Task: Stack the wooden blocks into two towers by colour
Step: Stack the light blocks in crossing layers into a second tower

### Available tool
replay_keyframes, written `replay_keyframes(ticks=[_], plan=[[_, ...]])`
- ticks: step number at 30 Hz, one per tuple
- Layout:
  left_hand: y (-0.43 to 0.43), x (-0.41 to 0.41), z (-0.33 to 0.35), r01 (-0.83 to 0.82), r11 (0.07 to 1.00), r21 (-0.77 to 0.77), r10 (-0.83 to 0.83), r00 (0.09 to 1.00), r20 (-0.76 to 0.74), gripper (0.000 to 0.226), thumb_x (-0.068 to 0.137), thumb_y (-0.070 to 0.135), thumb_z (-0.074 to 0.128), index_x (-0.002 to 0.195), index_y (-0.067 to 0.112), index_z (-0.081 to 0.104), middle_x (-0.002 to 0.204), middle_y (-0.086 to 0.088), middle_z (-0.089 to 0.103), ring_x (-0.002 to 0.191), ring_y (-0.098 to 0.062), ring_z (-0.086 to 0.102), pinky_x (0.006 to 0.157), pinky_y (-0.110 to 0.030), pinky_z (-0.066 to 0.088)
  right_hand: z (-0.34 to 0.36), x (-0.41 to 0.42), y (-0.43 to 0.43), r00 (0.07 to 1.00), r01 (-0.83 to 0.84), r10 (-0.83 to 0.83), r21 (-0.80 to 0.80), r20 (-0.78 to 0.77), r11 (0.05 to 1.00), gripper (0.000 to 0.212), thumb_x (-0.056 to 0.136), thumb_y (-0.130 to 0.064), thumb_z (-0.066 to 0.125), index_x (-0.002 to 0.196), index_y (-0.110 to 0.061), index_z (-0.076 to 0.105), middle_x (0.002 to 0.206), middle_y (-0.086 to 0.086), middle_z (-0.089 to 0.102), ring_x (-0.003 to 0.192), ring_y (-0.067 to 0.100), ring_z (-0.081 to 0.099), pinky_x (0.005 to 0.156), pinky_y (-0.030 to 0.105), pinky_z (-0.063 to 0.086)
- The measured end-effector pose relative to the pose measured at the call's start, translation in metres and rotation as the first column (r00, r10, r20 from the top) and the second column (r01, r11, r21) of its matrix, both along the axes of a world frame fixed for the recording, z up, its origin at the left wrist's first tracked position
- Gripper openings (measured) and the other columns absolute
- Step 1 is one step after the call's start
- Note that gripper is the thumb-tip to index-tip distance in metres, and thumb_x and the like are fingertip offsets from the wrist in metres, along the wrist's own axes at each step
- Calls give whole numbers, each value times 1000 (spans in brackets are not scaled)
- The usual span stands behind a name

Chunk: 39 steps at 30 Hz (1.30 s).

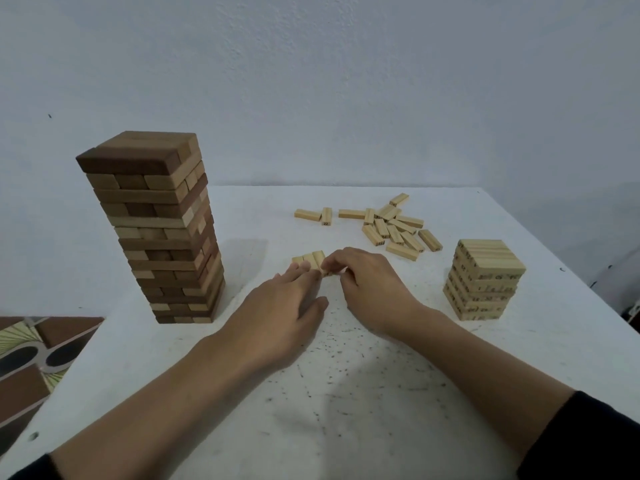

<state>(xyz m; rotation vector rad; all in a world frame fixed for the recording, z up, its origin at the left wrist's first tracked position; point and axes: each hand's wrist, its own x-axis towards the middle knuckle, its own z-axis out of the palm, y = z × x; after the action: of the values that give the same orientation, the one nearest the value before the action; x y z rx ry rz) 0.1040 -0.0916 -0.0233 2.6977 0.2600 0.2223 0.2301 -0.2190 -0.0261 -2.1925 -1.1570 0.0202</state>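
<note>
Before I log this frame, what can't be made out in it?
All from the head view:
- Row of pale blocks: the near ends are covered by the left hand and the pinching right hand, so the count is unclear.
- Pale tower: the printed numbers are too small and blurred to read.
- Loose pale blocks: most numbers are too small.
- Brown tower: its far sides are hidden by its own bulk.

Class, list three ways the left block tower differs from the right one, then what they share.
The left tower is much taller than the right tower. The left tower mixes dark and pale wood; the right tower is all pale. The right tower bears black numbers; the left tower shows none. Both stand upright on the table.
</note>
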Motion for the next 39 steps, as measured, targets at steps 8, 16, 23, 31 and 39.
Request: replay_keyframes(ticks=[8, 16, 23, 31, 39], plan=[[-13, -32, 1, 65, 997, -30, -64, 997, 45, 48, 107, 45, 39, 154, 35, 38, 163, 17, 24, 142, 14, 4, 104, 2, 7, 0, -22, -34, 996, -89, 89, -2, -15, 996, 30, 95, -1, 50, 112, -14, 71, 107, -4, 70, 100, 3, 58, 83, 6, 42], [-3, -36, -6, 93, 995, -19, -92, 994, 66, 47, 106, 43, 42, 152, 40, 42, 158, 24, 27, 143, 11, 14, 114, -9, 12, 5, -14, -38, 989, -150, 150, -154, -9, 977, 50, 97, -28, 59, 145, -27, 46, 128, -10, 48, 109, 2, 50, 80, 11, 37], [7, -21, 0, 89, 996, -19, -86, 988, 127, 32, 96, 29, 66, 128, 36, 70, 125, 11, 69, 109, -3, 63, 89, -20, 48, 2, -5, -32, 990, -140, 144, -205, 3, 969, 58, 97, -28, 59, 151, -18, 41, 134, -6, 56, 121, 7, 43, 88, -3, 21], [9, -6, 1, 98, 990, -98, -75, 973, 221, 24, 91, 23, 74, 114, 32, 74, 107, 23, 65, 105, 5, 58, 81, -6, 40, 3, 0, -42, 986, -164, 154, -199, -62, 966, 73, 88, -24, 68, 154, -22, 38, 140, -14, 51, 122, -5, 36, 93, -6, 17], [20, 1, -11, 57, 989, -135, -47, 996, 80, 66, 93, 52, 62, 153, 39, 37, 119, 56, 28, 124, 28, 20, 99, 0, 24, -1, 9, -45, 988, -140, 128, -153, -91, 978, 65, 86, -51, 74, 143, -32, 50, 126, -25, 47, 102, -22, 37, 81, 9, 31]])
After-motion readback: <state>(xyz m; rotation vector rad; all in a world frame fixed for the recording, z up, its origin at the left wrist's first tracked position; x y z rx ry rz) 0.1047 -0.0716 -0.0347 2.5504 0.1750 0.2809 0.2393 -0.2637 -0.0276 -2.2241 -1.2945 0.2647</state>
